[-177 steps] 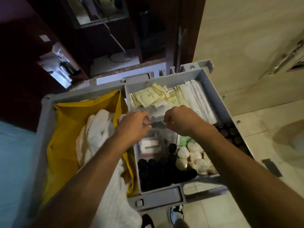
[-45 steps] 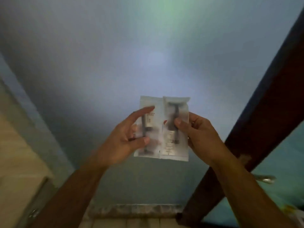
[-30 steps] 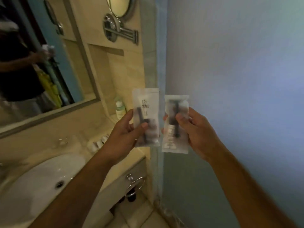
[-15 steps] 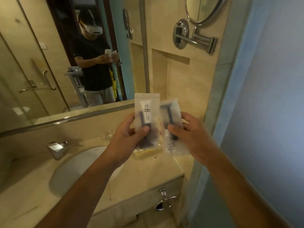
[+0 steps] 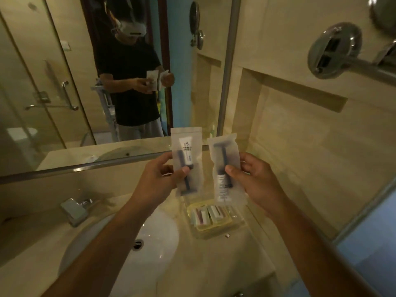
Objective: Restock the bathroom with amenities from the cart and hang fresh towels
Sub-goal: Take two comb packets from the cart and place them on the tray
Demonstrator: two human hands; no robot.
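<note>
Left hand (image 5: 156, 181) pinches a frosted plastic sachet (image 5: 186, 161) holding a white tube; right hand (image 5: 255, 179) pinches a second frosted sachet (image 5: 226, 170) holding a dark razor. Both are upright above the glossy beige stone table (image 5: 214, 260), over a clear rectangular tray (image 5: 214, 217) of small packets beside the white oval basin (image 5: 154, 239).

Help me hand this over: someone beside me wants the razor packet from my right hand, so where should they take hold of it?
Take the razor packet by its free top end, coming from above. It stands nearly upright, and the right hand pinches its middle, thumb across the front, so the top strip and the lower end are free. The flat pouch suits a pinch with fingers front and back.
</note>
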